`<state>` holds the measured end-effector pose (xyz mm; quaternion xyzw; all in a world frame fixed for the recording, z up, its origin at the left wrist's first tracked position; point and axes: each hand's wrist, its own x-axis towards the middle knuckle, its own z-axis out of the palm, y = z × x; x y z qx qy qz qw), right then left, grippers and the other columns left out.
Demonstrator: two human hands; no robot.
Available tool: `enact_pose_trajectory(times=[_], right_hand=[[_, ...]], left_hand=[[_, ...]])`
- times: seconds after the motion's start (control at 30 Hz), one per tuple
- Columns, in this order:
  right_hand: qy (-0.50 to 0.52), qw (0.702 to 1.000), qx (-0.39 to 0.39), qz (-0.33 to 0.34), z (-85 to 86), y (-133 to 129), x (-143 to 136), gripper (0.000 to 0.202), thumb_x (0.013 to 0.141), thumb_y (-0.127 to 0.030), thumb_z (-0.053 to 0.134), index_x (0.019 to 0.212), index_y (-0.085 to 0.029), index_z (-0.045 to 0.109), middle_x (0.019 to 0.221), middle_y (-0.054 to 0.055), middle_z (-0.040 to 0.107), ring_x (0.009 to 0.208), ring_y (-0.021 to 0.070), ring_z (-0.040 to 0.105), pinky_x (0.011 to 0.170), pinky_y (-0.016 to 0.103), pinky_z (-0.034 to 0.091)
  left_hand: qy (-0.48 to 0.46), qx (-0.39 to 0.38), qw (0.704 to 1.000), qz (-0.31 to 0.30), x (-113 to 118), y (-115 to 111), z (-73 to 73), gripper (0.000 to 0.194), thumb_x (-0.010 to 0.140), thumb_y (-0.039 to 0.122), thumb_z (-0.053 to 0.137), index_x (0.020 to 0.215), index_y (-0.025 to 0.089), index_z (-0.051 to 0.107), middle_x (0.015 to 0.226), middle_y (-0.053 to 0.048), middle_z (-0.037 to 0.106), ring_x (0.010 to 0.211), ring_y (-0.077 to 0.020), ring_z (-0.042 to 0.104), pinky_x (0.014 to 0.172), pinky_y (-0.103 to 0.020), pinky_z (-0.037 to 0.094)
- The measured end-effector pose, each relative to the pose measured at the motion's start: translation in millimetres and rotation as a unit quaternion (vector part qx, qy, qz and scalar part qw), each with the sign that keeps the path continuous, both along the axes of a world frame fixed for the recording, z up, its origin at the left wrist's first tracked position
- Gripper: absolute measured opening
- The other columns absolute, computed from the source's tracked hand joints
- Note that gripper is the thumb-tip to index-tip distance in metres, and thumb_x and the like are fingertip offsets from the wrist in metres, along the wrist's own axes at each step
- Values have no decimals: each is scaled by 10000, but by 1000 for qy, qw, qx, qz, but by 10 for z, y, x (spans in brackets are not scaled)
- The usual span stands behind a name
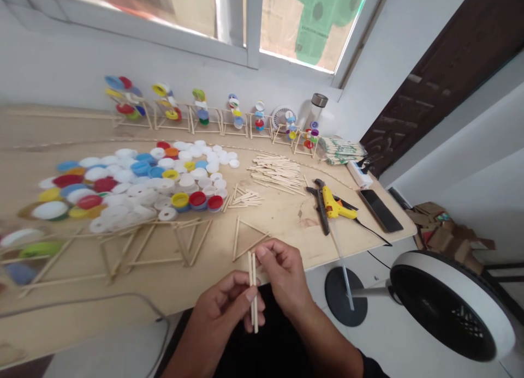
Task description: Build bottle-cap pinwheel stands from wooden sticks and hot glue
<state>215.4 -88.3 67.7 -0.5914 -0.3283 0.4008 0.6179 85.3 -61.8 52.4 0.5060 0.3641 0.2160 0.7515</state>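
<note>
In the head view, your left hand [229, 299], at the lower centre of the frame, grips two thin wooden sticks [252, 271] between thumb and fingers. They stand side by side, nearly upright in the frame. Your right hand [284, 271], just right of them, has its thumb and forefinger pinched at their upper ends.

Just above your hands, a stick triangle [236, 239] lies on the bench [286, 220]. To its left, towards the lower left of the frame, you have stick frames [143, 246] along the near side. Beyond them, a heap of bottle caps [141, 168], mostly white with blue, red and yellow ones, spreads over the left half.

Near the centre sit a small pile of short sticks [246, 198] and, above it, a larger pile of long sticks [276, 171]. Right of centre lies your yellow glue gun [333, 206], with a phone [380, 210] further right. Across the upper part, a row of stick stands carrying coloured caps [202, 116] lines the wall. A fan [442, 307] fills the lower right.
</note>
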Motion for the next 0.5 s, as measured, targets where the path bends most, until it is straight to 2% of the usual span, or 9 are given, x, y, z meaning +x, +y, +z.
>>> enact_pose_trajectory(times=[0.13,0.3,0.5], right_hand=[[2,1000,-16,17,7,-22,56,228,798,-400,638,751,-182,683,713,12,662,688,147,595,675,257,475],[-37,998,-45,30,-35,-51,79,160,737,-353,707,741,-194,707,644,-10,648,607,137,579,584,241,464],[-110,991,-52,61,-3,-59,95,187,812,-310,591,721,-197,708,658,-5,654,626,141,583,619,248,457]], left_hand=[[27,44,999,17,-14,28,-18,342,763,522,641,760,181,617,591,-5,648,486,-123,565,500,-238,475],[46,100,994,24,3,46,16,288,763,479,630,709,197,615,547,16,626,450,-116,542,488,-231,468],[88,156,983,35,-37,30,10,247,780,431,604,688,202,618,531,27,605,445,-111,538,485,-214,462]])
